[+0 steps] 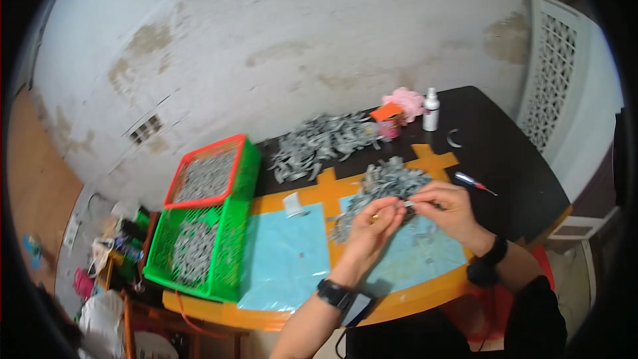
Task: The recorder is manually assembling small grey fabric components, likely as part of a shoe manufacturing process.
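Basically we pinch one small grey piece (407, 205) between left hand (373, 225) and right hand (446, 207), above the near-edge pile (385, 183), keeping the desk (512, 159) stock within reach.

Your left hand (372, 226) and right hand (446, 207) meet over a small grey piece (407, 205); it is too small to identify, and your fingers cover most of it. The single parts in the near pile (385, 183) and far pile (325, 139) blur together. The red tray (199, 159) hides part of the green crate (229, 252) beneath it. Your left forearm covers part of the dark device (359, 307). The clutter (106, 252) on the floor is too blurred to name.
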Tool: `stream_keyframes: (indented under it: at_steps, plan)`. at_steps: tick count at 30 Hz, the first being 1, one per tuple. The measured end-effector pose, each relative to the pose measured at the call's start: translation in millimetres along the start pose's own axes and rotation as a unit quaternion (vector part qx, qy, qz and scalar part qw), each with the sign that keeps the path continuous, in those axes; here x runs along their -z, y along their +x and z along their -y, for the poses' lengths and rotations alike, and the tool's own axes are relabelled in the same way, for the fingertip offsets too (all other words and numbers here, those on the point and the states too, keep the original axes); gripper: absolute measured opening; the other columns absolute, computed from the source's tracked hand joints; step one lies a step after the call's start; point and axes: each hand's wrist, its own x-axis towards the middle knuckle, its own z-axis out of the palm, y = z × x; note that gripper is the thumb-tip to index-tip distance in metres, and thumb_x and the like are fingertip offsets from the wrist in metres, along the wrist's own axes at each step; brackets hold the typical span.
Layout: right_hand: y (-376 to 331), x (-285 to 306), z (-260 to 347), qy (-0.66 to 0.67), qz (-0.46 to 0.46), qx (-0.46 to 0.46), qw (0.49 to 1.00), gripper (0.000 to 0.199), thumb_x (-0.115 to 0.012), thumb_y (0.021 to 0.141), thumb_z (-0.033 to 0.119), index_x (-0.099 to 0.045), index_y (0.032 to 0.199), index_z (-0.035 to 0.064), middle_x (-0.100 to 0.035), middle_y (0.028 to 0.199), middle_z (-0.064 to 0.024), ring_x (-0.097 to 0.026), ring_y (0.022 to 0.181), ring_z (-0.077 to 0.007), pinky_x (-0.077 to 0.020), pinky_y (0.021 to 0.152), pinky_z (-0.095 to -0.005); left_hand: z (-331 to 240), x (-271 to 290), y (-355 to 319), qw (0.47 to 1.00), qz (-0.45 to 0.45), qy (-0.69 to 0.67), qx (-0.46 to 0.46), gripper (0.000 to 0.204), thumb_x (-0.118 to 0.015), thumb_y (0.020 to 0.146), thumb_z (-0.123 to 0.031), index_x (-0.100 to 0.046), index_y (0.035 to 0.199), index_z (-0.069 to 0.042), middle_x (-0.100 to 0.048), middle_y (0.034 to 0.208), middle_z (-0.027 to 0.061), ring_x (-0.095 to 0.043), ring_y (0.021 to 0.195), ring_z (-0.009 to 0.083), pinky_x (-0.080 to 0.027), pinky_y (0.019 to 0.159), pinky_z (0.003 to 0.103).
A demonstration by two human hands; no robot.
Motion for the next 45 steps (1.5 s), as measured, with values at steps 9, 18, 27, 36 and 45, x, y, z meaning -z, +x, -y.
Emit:
stream_keyframes:
  at_steps: [9, 18, 27, 36, 45]
  plan:
    - [-6, 13, 12, -0.008, -0.002, 0.033, 0.999, 0.015, -0.067, 0.079, -0.001, -0.069, 0.093, 0.0004, -0.065, 0.087, -0.0070, -0.062, 0.076, -0.0146, -0.0481, 0.063, -0.0250, 12, -9, 3, 1.000, 0.009, -0.013, -0.007, 0.021, -0.056, 0.089, 0.000, -0.059, 0.111, 0.000, -0.062, 0.099, 0.0086, -0.063, 0.091, 0.0149, -0.054, 0.080, 0.022]
    - [-3, 9, 17, -0.003, 0.028, 0.040, 0.999, 0.014, -0.067, 0.078, -0.003, -0.068, 0.092, -0.0008, -0.065, 0.087, -0.0077, -0.063, 0.076, -0.0162, -0.0499, 0.064, -0.0257, 12, -7, 1, 0.999, 0.038, 0.007, -0.026, 0.021, -0.059, 0.087, 0.001, -0.061, 0.108, -0.001, -0.064, 0.093, 0.0048, -0.063, 0.089, 0.0133, -0.054, 0.080, 0.022]
    - [-3, 10, 17, -0.037, 0.023, 0.068, 0.997, 0.011, -0.066, 0.079, -0.002, -0.067, 0.090, -0.0015, -0.063, 0.086, -0.0079, -0.063, 0.073, -0.0163, -0.0498, 0.060, -0.0259, 10, -14, -1, 0.995, 0.012, 0.083, -0.055, 0.024, -0.062, 0.085, 0.002, -0.062, 0.108, 0.000, -0.067, 0.094, 0.0091, -0.065, 0.085, 0.0146, -0.054, 0.081, 0.025]
    - [-3, 11, 19, -0.062, 0.023, 0.085, 0.994, 0.013, -0.068, 0.075, -0.006, -0.068, 0.087, -0.0008, -0.063, 0.083, -0.0080, -0.063, 0.071, -0.0163, -0.0499, 0.059, -0.0262, 9, -22, -4, 0.974, -0.009, 0.186, -0.127, 0.025, -0.066, 0.080, 0.007, -0.060, 0.104, 0.003, -0.065, 0.100, 0.0095, -0.063, 0.092, 0.0138, -0.053, 0.084, 0.026]
    - [0, 12, 14, -0.011, 0.034, 0.066, 0.997, 0.012, -0.068, 0.076, -0.004, -0.069, 0.088, 0.0002, -0.064, 0.082, -0.0075, -0.063, 0.072, -0.0152, -0.0494, 0.060, -0.0252, 10, -19, -4, 0.957, 0.014, 0.237, -0.168, 0.025, -0.067, 0.079, 0.009, -0.060, 0.103, 0.003, -0.064, 0.098, 0.0078, -0.063, 0.090, 0.0125, -0.052, 0.081, 0.024]
